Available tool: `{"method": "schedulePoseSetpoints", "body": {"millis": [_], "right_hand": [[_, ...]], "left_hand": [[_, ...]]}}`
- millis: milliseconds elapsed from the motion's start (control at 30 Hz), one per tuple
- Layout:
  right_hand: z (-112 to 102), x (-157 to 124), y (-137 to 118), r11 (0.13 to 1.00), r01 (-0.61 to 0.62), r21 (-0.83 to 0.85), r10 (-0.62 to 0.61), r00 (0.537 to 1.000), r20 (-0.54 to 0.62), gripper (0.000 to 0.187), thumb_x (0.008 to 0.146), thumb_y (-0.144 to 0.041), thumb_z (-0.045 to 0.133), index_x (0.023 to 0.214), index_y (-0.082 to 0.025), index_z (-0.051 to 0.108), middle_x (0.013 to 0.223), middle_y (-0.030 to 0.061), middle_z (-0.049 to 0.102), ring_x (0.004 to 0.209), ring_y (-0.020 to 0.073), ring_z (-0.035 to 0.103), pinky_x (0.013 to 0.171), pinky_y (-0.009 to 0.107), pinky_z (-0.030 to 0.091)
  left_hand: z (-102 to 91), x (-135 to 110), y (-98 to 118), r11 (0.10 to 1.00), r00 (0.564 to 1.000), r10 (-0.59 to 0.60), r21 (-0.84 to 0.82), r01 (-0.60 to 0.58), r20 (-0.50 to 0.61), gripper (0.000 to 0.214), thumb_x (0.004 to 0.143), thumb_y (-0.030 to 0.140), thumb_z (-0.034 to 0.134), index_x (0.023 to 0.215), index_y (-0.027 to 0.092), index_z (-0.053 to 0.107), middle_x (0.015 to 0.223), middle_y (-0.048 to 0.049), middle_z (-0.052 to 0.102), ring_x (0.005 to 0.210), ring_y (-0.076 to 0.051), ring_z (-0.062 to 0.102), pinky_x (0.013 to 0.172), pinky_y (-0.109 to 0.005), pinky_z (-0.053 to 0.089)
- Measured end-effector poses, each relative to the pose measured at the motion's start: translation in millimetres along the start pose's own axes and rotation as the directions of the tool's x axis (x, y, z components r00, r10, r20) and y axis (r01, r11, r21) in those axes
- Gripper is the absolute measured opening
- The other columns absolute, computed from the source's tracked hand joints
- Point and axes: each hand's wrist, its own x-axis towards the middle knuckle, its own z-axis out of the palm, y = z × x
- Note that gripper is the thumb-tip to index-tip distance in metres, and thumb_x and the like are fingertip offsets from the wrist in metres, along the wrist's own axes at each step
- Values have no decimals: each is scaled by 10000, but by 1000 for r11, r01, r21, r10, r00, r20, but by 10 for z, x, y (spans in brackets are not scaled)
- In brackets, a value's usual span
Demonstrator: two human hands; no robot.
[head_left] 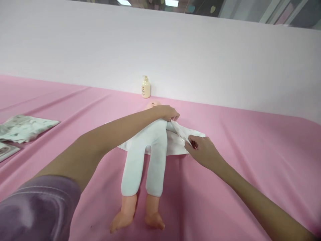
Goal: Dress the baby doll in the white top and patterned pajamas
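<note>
A baby doll (147,157) in white pants lies on its back on the pink cloth (250,157), feet toward me, head mostly hidden behind my left arm. Under its body lies a white garment (175,144). My left hand (167,112) is closed on the garment's edge at the doll's chest. My right hand (203,150) pinches the same white garment at the doll's right side, pulling its flap out taut between both hands.
A cream pump bottle (145,87) stands by the white wall behind the doll. At the far left lie a folded patterned cloth (23,127) and a flat packet (6,150).
</note>
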Motion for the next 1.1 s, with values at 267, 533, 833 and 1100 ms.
{"method": "schedulePoseSetpoints", "body": {"millis": [267,533,833,1100], "right_hand": [[278,-165,-62,994,102,-46,-95,986,135,353,921,-248,544,646,-216,325,572,-44,451,544,119,325,645,319,288],[432,-281,-111,988,119,-96,-103,982,156,332,949,-223,507,668,-216,330,605,-39,507,531,110,278,783,358,339],[209,-352,31,985,95,-144,-96,995,-1,331,885,-229,566,680,-215,307,588,-55,470,534,101,263,792,362,369],[226,-517,59,988,131,-84,-136,989,-55,358,1028,-516,574,817,-229,530,806,41,676,753,222,616,843,425,493]], "left_hand": [[23,139,117,964,999,25,265,-31,25,231,865,118,662,1039,202,789,1084,-131,788,964,-244,711,934,-373,408],[24,196,130,934,1000,-10,358,6,10,79,844,112,742,886,169,777,1013,-143,791,987,-266,706,900,-381,378],[-30,123,247,933,985,-172,321,165,-6,176,826,130,784,1002,132,775,1041,-170,776,994,-284,680,967,-427,355],[-191,-434,616,942,971,-222,237,237,-88,376,956,61,566,1316,96,669,1362,-231,651,1256,-346,575,985,-447,418]]}}
